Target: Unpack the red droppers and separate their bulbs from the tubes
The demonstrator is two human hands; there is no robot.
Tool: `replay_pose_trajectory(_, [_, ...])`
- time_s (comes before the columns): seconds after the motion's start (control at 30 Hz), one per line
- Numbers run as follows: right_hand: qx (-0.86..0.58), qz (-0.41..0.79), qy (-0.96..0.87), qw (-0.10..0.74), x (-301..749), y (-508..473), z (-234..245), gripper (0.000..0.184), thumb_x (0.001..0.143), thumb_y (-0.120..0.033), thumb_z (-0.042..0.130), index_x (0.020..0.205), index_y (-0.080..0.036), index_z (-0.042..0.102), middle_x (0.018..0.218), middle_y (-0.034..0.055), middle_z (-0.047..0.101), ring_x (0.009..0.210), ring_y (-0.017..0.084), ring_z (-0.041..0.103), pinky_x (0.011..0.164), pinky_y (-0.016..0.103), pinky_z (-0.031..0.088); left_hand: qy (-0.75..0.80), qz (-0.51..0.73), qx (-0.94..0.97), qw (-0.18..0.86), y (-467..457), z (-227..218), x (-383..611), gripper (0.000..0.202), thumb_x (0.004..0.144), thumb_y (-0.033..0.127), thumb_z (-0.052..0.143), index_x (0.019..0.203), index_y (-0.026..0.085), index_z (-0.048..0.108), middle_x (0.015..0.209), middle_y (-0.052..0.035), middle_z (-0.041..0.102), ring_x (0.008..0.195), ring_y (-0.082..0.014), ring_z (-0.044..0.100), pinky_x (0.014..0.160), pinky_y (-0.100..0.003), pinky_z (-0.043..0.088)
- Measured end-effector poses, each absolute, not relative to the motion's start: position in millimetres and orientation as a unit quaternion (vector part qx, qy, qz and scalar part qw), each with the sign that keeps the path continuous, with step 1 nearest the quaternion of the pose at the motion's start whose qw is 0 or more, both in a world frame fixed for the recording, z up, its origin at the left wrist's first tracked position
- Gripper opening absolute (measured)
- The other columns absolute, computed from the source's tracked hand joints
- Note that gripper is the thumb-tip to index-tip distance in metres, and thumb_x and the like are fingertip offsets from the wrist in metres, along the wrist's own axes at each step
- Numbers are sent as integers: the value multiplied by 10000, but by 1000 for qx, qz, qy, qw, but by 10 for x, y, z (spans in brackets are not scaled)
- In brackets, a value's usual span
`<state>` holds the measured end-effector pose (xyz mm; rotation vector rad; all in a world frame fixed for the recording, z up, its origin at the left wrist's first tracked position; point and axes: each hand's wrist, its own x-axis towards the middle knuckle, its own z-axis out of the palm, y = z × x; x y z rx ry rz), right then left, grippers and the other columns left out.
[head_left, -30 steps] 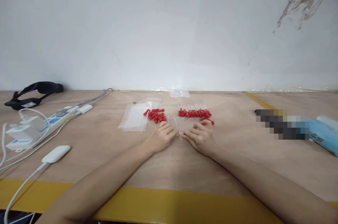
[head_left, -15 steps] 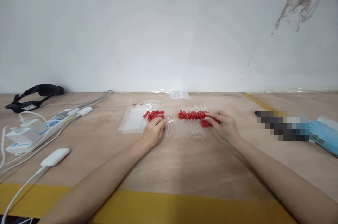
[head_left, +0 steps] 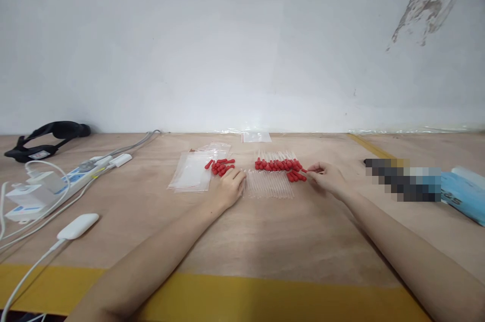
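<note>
My left hand (head_left: 229,186) rests on the table with its fingers curled at the left end of a row of clear glass dropper tubes (head_left: 269,184). Its fingertips are partly hidden, and I cannot make out what they pinch. On the right, my right hand (head_left: 326,179) is closed with the fingertips at a small red rubber bulb (head_left: 305,170). Just left of it lies a small group of loose red bulbs (head_left: 296,176). Behind the tubes, droppers with red bulbs (head_left: 278,165) lie side by side, glass ends pointing away. More red bulbs (head_left: 221,166) are heaped beyond my left hand.
Clear plastic bags (head_left: 190,173) lie left of the bulbs, and another bag (head_left: 256,137) by the wall. Farther left are a power strip (head_left: 78,178) with cables, a white device (head_left: 78,226) and a black strap (head_left: 47,140). A blue packet (head_left: 464,198) sits at right.
My right hand has drawn back to the right from the bulbs. My left hand has shifted slightly right and down, and the tube seen at its fingertips is no longer distinct.
</note>
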<state>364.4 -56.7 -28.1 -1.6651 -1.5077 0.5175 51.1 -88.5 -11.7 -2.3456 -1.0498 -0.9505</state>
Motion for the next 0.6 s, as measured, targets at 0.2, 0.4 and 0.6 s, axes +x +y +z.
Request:
replay_pose_trajectory(0.2, [-663, 207, -608, 385, 3592, -567, -284, 210, 641, -340, 571, 742, -166, 628, 640, 33, 645, 576, 143, 567, 509, 232, 410, -360, -337, -854, 170, -946, -136, 553, 126, 804, 177, 461, 787, 149, 582, 833, -68, 583, 789, -161, 547, 724, -281, 467])
replay_pose_trajectory(0.4, [-662, 193, -630, 358, 3583, -581, -274, 293, 693, -423, 521, 720, -177, 677, 727, 38, 678, 684, 174, 594, 574, 241, 405, -371, -317, -865, 116, -1019, -136, 560, 215, 796, 316, 499, 829, 138, 616, 860, -81, 581, 824, -181, 532, 750, -306, 457])
replay_pose_trajectory(0.6, [-667, 160, -626, 371, 3570, -600, -240, 327, 724, -429, 487, 775, -171, 682, 710, 43, 676, 648, 172, 591, 579, 247, 400, -382, -295, -865, 134, -1100, -47, 476, 352, 771, 455, 515, 960, 172, 609, 974, -78, 583, 920, -222, 495, 806, -378, 398])
